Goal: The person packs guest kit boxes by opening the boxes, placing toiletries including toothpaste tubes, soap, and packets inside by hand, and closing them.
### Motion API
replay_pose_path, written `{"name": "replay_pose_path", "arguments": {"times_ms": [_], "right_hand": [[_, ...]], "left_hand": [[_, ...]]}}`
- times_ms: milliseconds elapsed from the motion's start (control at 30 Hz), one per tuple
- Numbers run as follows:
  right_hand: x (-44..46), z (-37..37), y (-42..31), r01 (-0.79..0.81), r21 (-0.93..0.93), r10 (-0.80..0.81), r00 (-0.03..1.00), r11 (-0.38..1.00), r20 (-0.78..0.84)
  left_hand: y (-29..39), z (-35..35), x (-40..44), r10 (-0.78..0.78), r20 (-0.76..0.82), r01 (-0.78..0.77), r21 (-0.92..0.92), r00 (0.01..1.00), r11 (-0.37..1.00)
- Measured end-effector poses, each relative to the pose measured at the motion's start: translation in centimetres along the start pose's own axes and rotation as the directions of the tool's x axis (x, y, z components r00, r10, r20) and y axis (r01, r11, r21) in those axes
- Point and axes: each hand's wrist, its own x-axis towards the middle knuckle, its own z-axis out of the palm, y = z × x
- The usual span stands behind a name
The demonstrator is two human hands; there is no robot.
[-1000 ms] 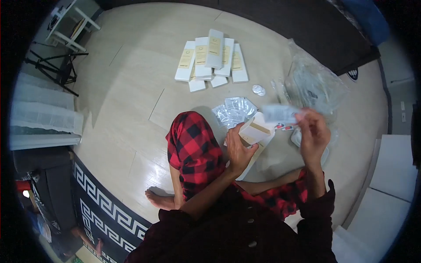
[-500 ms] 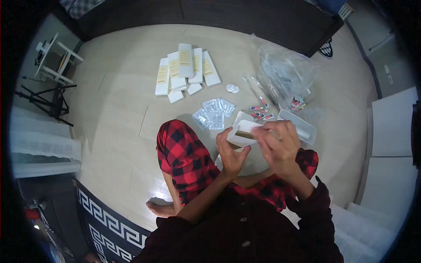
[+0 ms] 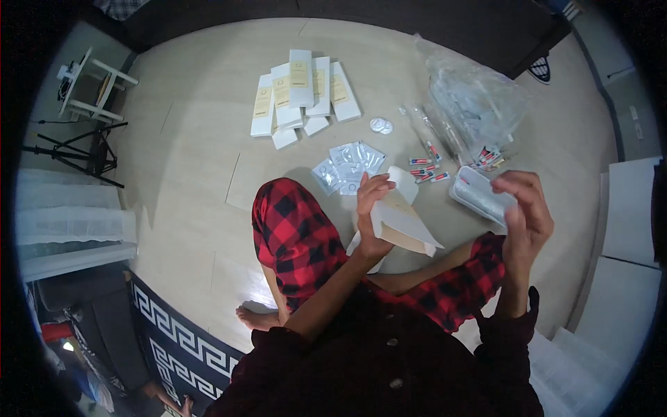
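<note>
Your left hand (image 3: 367, 226) is gripping the tilted white box (image 3: 408, 224), which is sitting between your hands. Your right hand (image 3: 528, 217) is hovering, thumb and fingers apart, beside the plastic tray (image 3: 479, 210). Silver sachets (image 3: 352, 167) are lying beyond your left hand.

Dark rug (image 3: 182, 340) (white key pattern); black folding stand (image 3: 96, 157) near white table (image 3: 114, 72); shoe (image 3: 540, 69) upper right.

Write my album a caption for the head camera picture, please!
Left hand holding an open white box, right hand open, with silver packets and stacked boxes on the floor.
</note>
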Motion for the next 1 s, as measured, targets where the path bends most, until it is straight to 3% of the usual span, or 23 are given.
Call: {"name": "replay_pose_path", "arguments": {"times_ms": [167, 500, 567, 633, 667, 700, 733, 767, 800, 833, 900, 1000], "right_hand": [[0.2, 2.3, -2.7, 0.248, -0.087, -0.188, 0.884, 0.965, 0.428], [0.5, 3.2, -2.7, 0.049, -0.037, -0.029, 0.904, 0.998, 0.427], [1.6, 2.7, -0.2, -0.112, 0.168, 0.034, 0.911, 0.979, 0.411], [5.8, 2.3, 5.5, -0.286, -0.032, 0.287, 0.942, 0.958, 0.174], [8.3, 2.4, 9.5, -0.27, -0.049, 0.274, 0.957, 0.962, 0.098], [9.9, 2.5, 15.2, -0.323, 0.055, 0.32, 0.946, 0.945, 0.054], [11.2, 1.5, 22.3, -0.281, -0.081, 0.289, 0.95, 0.956, 0.122], [11.9, 1.6, 27.9, -0.252, -0.395, 0.32, 0.94, 0.883, 0.116], [12.0, 2.0, 31.6, -0.199, -0.668, 0.351, 0.931, 0.717, 0.099], [11.4, 2.7, 32.7, -0.197, -0.669, 0.348, 0.932, 0.717, 0.099], [10.1, 4.2, 33.4, -0.154, -0.845, 0.35, 0.936, 0.512, 0.042], [10.1, 4.7, 33.6, -0.279, -0.831, 0.418, 0.906, 0.482, -0.062]], "left_hand": [[0.0, 0.4, 0.5, 0.048, 0.005, -0.047, -0.041, 0.999, 0.998], [0.4, 0.0, 1.3, 0.0, -0.024, -0.001, -0.076, 1.0, 0.997], [0.1, 0.0, 1.1, -0.033, -0.04, 0.031, -0.061, 0.999, 0.998], [-0.1, 0.1, 0.8, -0.065, -0.05, 0.062, -0.057, 0.997, 0.996], [-0.3, -0.1, 0.5, -0.08, -0.04, 0.079, -0.035, 0.996, 0.996], [-0.6, -0.2, 0.3, -0.094, -0.033, 0.094, -0.012, 0.995, 0.996], [-0.9, -0.2, 0.2, -0.089, -0.036, 0.088, -0.017, 0.995, 0.996], [-1.1, -0.2, -0.1, -0.11, -0.026, 0.109, -0.033, 0.994, 0.993], [-1.3, -0.4, -0.2, -0.134, -0.015, 0.133, -0.047, 0.991, 0.99], [-1.2, -0.7, 0.0, -0.134, 0.01, 0.134, 0.002, 0.991, 0.991], [-1.6, -1.1, -0.3, -0.141, 0.01, 0.141, 0.038, 0.99, 0.989], [-2.6, -0.9, -0.9, -0.166, 0.0, 0.165, 0.049, 0.986, 0.985]]}}
